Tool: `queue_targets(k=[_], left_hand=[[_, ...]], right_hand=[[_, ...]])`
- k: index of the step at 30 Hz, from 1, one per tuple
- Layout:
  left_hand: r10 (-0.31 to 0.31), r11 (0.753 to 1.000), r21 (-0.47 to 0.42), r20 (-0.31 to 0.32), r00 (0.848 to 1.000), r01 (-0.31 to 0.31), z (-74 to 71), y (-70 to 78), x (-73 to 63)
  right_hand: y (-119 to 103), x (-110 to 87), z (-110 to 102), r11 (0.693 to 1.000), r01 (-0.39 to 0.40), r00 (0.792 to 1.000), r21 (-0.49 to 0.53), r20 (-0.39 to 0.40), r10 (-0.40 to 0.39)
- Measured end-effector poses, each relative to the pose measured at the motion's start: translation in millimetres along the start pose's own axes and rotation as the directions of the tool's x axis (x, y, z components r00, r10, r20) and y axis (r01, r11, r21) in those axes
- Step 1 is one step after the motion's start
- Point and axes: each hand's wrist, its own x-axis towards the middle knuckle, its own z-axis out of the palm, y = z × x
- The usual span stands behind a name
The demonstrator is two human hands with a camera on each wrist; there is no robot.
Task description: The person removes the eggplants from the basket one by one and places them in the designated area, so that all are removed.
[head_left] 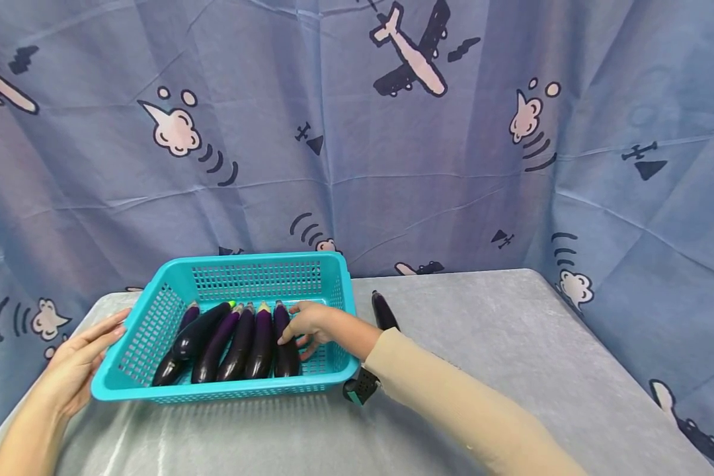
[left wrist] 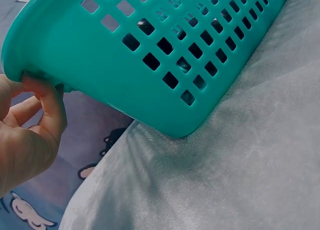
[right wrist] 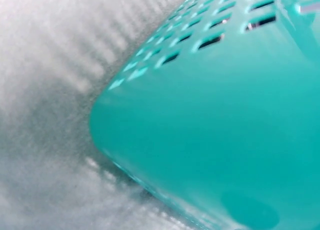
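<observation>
A turquoise plastic basket [head_left: 226, 391] with slotted walls stands on the table. Inside, several dark purple eggplants [head_left: 233, 354] lie side by side, one of them [head_left: 199, 332] resting on top of its neighbours. My right hand [head_left: 315, 328] reaches over the basket's right side and grips the rightmost eggplant [head_left: 287, 360], thumb on its left and fingers on its right. In the right wrist view only the basket's outer wall [right wrist: 200, 125] shows, the hand hidden. At the left end my left hand [head_left: 74, 367] holds the rim, its fingers [left wrist: 52, 110] bent under the lip in the left wrist view.
Another eggplant [head_left: 385, 312] lies on the grey table [head_left: 488, 344] right of the basket, partly covered by the right forearm. Behind the table hangs a blue curtain [head_left: 262, 165] with airplane prints. A small black device [head_left: 361, 387] sits at the right wrist.
</observation>
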Motion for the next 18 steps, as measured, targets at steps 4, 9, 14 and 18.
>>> queue_targets(k=[4,9,14,18], left_hand=[[0.004,1.0,-0.007,0.012,1.0,-0.004,1.0,0.9,-0.1],[0.01,1.0,-0.004,0.016,1.0,-0.01,-0.1,0.7,0.1],[0.004,1.0,-0.002,0.016,1.0,-0.004,-0.7,0.9,0.2],[0.002,1.0,-0.009,0.03,1.0,-0.002,0.0,1.7,0.6]], right_hand=[[-1.1,-1.4,-0.7,1.0,-0.015,1.0,-0.004,0.011,0.015],[-2.0,-1.4,0.1,0.999,-0.012,1.0,-0.031,0.005,0.012],[-2.0,-1.8,0.9,0.998,-0.001,1.0,-0.064,0.003,0.001],[-1.3,-1.9,1.8,0.998,0.009,1.0,-0.065,-0.006,-0.009]])
